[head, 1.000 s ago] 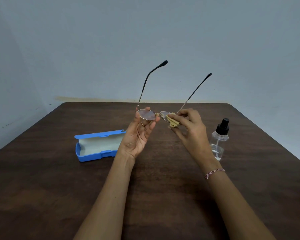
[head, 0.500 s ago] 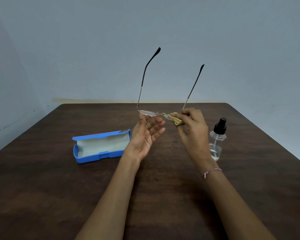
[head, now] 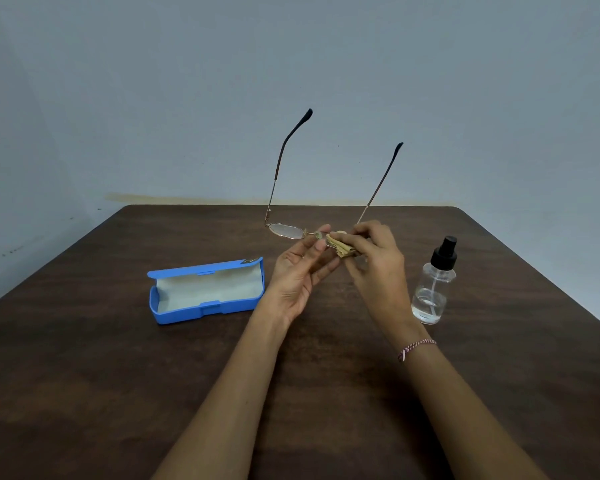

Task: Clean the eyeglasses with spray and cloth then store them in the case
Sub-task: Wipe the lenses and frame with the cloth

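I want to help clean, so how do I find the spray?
Look at the dark brown wooden table, on its right side, beside the right hand pinching a tan cloth on thin-framed eyeglasses. There stands a small clear round bottle holding a little liquid. Its black pump top sets it apart from the open blue plastic case at left.

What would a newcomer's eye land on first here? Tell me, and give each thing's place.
The wire-rimmed eyeglasses draw the eye first, held up above the middle of the table with both temples pointing upward. The left hand pinches them near the bridge, and the right hand pinches a tan cloth round the other lens. On the dark wooden table, a blue case lies open at left and a clear spray bottle stands at right.
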Tool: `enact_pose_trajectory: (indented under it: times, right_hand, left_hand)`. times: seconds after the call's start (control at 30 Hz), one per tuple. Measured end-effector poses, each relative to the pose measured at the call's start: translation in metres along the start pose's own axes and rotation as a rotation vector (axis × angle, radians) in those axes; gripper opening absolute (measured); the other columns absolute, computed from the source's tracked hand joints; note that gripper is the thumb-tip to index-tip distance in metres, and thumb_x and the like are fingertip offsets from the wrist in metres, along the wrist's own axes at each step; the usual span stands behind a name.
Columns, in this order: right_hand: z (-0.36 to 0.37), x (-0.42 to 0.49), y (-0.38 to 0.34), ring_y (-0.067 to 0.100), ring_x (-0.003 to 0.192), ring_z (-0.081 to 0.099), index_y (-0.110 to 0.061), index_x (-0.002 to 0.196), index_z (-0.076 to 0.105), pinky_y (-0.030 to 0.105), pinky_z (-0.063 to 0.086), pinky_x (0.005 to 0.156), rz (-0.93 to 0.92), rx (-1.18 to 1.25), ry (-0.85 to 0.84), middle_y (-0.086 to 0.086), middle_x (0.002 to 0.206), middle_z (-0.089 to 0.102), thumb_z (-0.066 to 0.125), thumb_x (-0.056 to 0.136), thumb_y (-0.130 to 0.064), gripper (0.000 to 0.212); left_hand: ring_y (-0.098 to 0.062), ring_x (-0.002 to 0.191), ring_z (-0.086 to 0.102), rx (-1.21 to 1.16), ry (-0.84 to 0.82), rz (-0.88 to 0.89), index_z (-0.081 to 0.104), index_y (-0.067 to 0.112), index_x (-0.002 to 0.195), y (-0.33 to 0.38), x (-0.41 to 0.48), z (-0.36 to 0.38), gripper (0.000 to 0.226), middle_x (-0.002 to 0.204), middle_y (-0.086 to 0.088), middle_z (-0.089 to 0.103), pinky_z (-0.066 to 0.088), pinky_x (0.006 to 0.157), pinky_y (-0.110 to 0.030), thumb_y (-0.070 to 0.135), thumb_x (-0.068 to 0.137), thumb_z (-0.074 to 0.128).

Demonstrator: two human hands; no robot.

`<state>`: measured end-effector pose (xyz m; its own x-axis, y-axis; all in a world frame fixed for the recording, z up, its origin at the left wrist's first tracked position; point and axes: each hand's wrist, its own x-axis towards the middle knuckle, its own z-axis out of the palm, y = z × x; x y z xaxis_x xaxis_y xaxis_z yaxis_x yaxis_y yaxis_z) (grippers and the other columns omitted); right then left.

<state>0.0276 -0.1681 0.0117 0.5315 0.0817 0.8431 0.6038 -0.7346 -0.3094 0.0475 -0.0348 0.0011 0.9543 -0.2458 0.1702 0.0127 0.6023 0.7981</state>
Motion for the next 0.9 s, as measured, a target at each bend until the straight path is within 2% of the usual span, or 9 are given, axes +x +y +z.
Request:
enact_pose_trajectory:
  times: [0.07,0.17,0.27,0.37,0.47,0.53,0.63,0.77,0.9]
  right_hand:
    - [0.001,0.001,0.0,0.009,0.098,0.043,-0.005,0.109,0.068,0.004,0.035,0.087,-0.03,0.023,-0.026,0.01,0.101,0.056,0.073,0.072,0.006,0.039]
    - [0.001,0.001,-0.002,0.013,0.099,0.047,-0.005,0.118,0.063,0.013,0.039,0.089,-0.092,0.048,-0.076,0.009,0.103,0.058,0.071,0.076,0.005,0.044]
    - [0.001,0.001,-0.003,0.016,0.098,0.054,-0.005,0.115,0.065,0.021,0.045,0.087,-0.14,0.085,-0.098,0.006,0.104,0.06,0.07,0.078,0.003,0.038]
    - [-0.001,0.001,-0.003,0.013,0.093,0.058,-0.008,0.109,0.068,0.019,0.05,0.08,-0.115,0.16,-0.086,0.001,0.1,0.062,0.069,0.08,0.001,0.031]
    - [-0.003,0.003,-0.004,0.007,0.082,0.061,-0.009,0.102,0.071,0.02,0.052,0.069,0.092,0.33,-0.046,-0.001,0.093,0.065,0.069,0.083,-0.006,0.02]
    - [-0.005,0.005,-0.006,0.01,0.075,0.064,-0.008,0.098,0.07,0.024,0.054,0.063,0.352,0.526,-0.024,0.001,0.086,0.069,0.068,0.084,-0.012,0.015]
    - [-0.008,0.008,-0.004,0.008,0.054,0.061,-0.007,0.095,0.067,0.018,0.051,0.053,0.676,0.789,0.009,0.004,0.071,0.068,0.068,0.083,-0.013,0.014]
    - [-0.005,0.006,0.002,0.003,0.048,0.054,-0.008,0.087,0.067,0.013,0.048,0.051,0.849,0.933,0.042,-0.003,0.057,0.063,0.067,0.083,-0.016,0.008]
    - [-0.003,0.006,0.002,0.004,0.054,0.057,-0.008,0.088,0.067,0.013,0.05,0.058,0.9,1.07,0.043,-0.003,0.063,0.067,0.067,0.078,-0.023,0.018]
  left_hand:
    - [-0.009,0.078,0.069,-0.004,0.003,0.019,0.066,0.014,0.105,0.001,0.001,-0.003,0.031,0.092,-0.001,0.073,0.058,0.068,-0.023,0.014,0.074,0.062]
    - [-0.01,0.079,0.069,-0.027,0.002,0.036,0.072,0.017,0.099,0.002,0.001,-0.008,0.028,0.089,-0.001,0.073,0.058,0.066,-0.024,0.013,0.073,0.063]
    - [-0.008,0.081,0.069,-0.019,-0.012,0.041,0.064,0.017,0.109,0.005,0.0,-0.007,0.037,0.091,0.001,0.073,0.057,0.065,-0.022,0.017,0.071,0.065]
    - [-0.008,0.08,0.07,-0.001,-0.028,0.054,0.062,0.017,0.11,0.007,-0.001,-0.006,0.048,0.09,0.001,0.074,0.056,0.065,-0.021,0.022,0.063,0.07]
    - [-0.013,0.081,0.071,-0.003,-0.026,0.057,0.063,0.016,0.11,0.007,0.0,-0.008,0.04,0.094,-0.003,0.073,0.057,0.067,-0.025,0.017,0.07,0.066]
    - [-0.016,0.085,0.071,0.013,-0.004,0.06,0.062,0.017,0.113,0.007,0.0,-0.01,0.038,0.101,-0.005,0.072,0.058,0.069,-0.028,0.015,0.075,0.063]
    - [-0.018,0.088,0.071,0.057,0.015,0.065,0.061,0.019,0.112,0.007,0.0,-0.012,0.036,0.105,-0.005,0.071,0.058,0.069,-0.029,0.014,0.077,0.062]
    - [-0.018,0.089,0.071,0.131,0.005,0.049,0.063,0.02,0.108,0.005,-0.001,-0.011,0.029,0.103,-0.002,0.072,0.059,0.072,-0.028,0.003,0.085,0.058]
    - [-0.017,0.089,0.07,0.131,-0.011,0.045,0.063,0.018,0.11,0.005,-0.001,-0.01,0.036,0.104,-0.003,0.072,0.058,0.076,-0.028,0.007,0.075,0.064]
